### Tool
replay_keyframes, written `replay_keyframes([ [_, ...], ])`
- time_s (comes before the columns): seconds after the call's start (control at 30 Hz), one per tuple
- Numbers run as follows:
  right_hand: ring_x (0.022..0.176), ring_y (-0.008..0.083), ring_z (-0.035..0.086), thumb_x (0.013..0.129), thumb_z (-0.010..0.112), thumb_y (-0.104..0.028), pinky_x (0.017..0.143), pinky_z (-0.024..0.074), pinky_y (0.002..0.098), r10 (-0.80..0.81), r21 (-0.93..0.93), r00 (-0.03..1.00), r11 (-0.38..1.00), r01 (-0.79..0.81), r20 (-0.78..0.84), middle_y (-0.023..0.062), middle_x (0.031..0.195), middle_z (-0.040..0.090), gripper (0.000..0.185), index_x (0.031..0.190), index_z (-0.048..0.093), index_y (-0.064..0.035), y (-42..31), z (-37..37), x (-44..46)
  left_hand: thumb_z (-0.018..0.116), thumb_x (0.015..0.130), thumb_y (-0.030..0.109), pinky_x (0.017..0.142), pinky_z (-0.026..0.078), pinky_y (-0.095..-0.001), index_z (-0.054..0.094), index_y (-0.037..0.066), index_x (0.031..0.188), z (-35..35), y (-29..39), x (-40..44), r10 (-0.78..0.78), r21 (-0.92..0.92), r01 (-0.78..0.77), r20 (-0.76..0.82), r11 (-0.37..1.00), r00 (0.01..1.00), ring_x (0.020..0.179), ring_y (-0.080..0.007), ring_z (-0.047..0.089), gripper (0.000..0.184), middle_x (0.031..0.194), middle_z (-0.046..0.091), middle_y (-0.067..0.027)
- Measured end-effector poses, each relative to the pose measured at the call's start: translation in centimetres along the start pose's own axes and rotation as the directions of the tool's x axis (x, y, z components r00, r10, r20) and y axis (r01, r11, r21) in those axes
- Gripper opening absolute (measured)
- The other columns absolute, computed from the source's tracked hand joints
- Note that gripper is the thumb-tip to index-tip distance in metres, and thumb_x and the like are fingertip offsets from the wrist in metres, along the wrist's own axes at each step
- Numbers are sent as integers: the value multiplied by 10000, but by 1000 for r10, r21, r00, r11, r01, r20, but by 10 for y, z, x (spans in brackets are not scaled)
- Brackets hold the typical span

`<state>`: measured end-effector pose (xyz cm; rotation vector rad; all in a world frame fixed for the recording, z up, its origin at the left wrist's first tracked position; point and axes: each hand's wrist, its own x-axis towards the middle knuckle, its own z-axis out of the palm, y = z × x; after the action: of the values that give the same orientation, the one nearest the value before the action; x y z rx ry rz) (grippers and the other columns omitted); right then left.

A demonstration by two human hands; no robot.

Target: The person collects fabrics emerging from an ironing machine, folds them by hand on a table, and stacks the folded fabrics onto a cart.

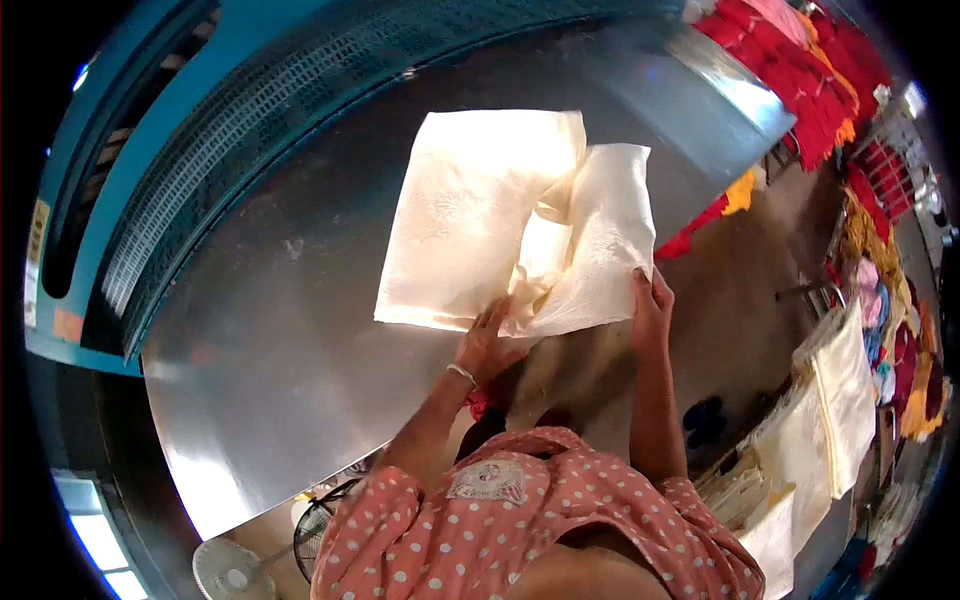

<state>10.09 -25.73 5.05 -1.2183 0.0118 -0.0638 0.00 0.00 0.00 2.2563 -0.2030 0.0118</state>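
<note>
A cream cloth [460, 210], folded into a flat rectangle with a faint raised pattern, lies over the edge of the metal table [290, 300]. Its right part [610, 220] is a separate folded flap, with a crumpled gap between the two halves. My left hand [488, 345], with a white bangle at the wrist, is at the lower edge of the cloth near the gap, its fingertips on the fabric. My right hand [652, 295] pinches the lower right corner of the flap between thumb and fingers.
A blue machine frame [120, 180] with a perforated guard runs along the table's far left side. Red cloths [770, 60] are piled at the upper right. More cream cloth [820, 420] hangs at the lower right. A white fan [232, 572] stands below the table at lower left.
</note>
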Motion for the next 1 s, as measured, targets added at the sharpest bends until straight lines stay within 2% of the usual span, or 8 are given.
replay_keyframes([
  [0.17,782,85,549,873,561,-148,674,447,240,-82,54,995,995,86,-64,33,921,622,249,1041,610,29,24,32,34,743,657,297,1000,333,-435,204,71,1390,2,20,20,20,422,58,-178,905,984,1214,-369,363,938,1275,421,-184],
  [0.3,857,154,597,905,522,-173,759,469,285,-45,-319,915,929,186,401,119,974,642,336,1195,496,-6,-31,82,-17,688,731,397,938,371,-443,433,1,1259,90,16,10,-254,316,319,-230,894,940,1166,-379,425,707,1218,481,-235],
  [0.4,858,167,600,908,526,-172,749,471,285,-46,-300,686,876,377,726,111,969,636,331,1194,486,-10,-21,115,-23,634,802,363,661,502,-391,574,-36,1018,62,25,10,-617,-220,580,-375,784,692,750,-243,626,457,845,645,-164],
  [0.5,1005,287,576,863,551,-129,820,461,354,52,-446,630,751,486,775,171,1061,595,346,1190,485,-36,0,116,-34,627,828,250,545,476,-296,626,15,908,37,7,-6,-795,-878,195,-275,436,540,635,-129,571,248,749,622,-49],
  [0.57,1050,312,548,829,570,-111,865,445,386,46,-549,624,528,647,780,177,1087,577,367,1182,497,-43,25,113,-43,636,815,167,513,447,-249,632,24,861,30,-18,-29,-735,-921,0,-311,389,603,606,-118,561,151,738,602,-14],
  [0.7,1194,270,392,759,587,-36,958,327,401,87,-339,328,196,920,941,92,1252,448,435,1180,505,-106,69,130,-70,661,779,163,605,479,-290,603,12,842,-4,-54,-62,-848,-938,232,-105,258,520,728,-157,577,173,823,593,-49],
  [0.9,1037,267,515,702,584,-50,869,408,373,43,-498,521,369,785,852,95,1090,569,388,1088,575,-87,109,179,-64,590,848,193,647,515,-292,587,19,1006,-66,-28,-104,-782,-999,32,37,-21,623,743,-193,612,235,883,623,-91],
  [1.0,850,320,609,650,541,-6,716,491,340,-134,-451,674,647,615,726,167,971,631,443,1088,594,-43,93,200,-46,559,874,234,682,521,-295,506,-3,1175,-73,-59,-129,-748,-968,159,-43,196,663,799,-190,620,387,989,610,-100],
])
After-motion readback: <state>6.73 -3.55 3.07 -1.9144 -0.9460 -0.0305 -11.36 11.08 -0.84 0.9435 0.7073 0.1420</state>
